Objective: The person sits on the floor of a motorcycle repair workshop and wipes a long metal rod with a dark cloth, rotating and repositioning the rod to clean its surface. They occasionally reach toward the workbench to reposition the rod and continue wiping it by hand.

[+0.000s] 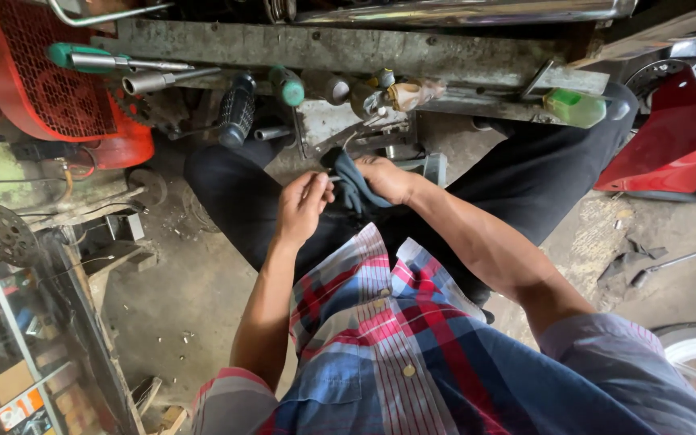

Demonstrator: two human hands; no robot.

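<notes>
**Inspector:** Your left hand (pixel 301 205) has its fingertips pinched together on a small, thin metal part (pixel 333 178); it is too small to identify. Your right hand (pixel 386 179) is closed on a dark blue-grey rag (pixel 354 191), which wraps the far end of that part. The two grips sit almost touching, low over your lap.

**Operator:** Why note the lap?

**Inspector:** You sit with knees spread in black trousers (pixel 525 181), so the part hangs between your thighs, close to your body. I judge that this steadies both wrists, and the rag gives your right grip purchase on a piece that looks greasy.

**Operator:** And what lies beyond my grips?

**Inspector:** Just ahead of them runs a worn grey desk (pixel 477 56), its edge within arm's reach. Ahead and to the left of your left grip lie a green-handled screwdriver (pixel 82 56), a steel socket tool (pixel 151 80) and a black ribbed handle (pixel 237 109). Ahead and to the right of your right grip lies a pale green bottle (pixel 575 107) on its side. The tools lie lined up along the near edge, apparently for quick pickup.

**Operator:** Anything further out?

**Inspector:** Far left, a red mesh guard (pixel 42 72) and a sprocket (pixel 3 234). Far right, a red panel (pixel 678 133) and a long-handled tool (pixel 682 259) on the floor.
</notes>
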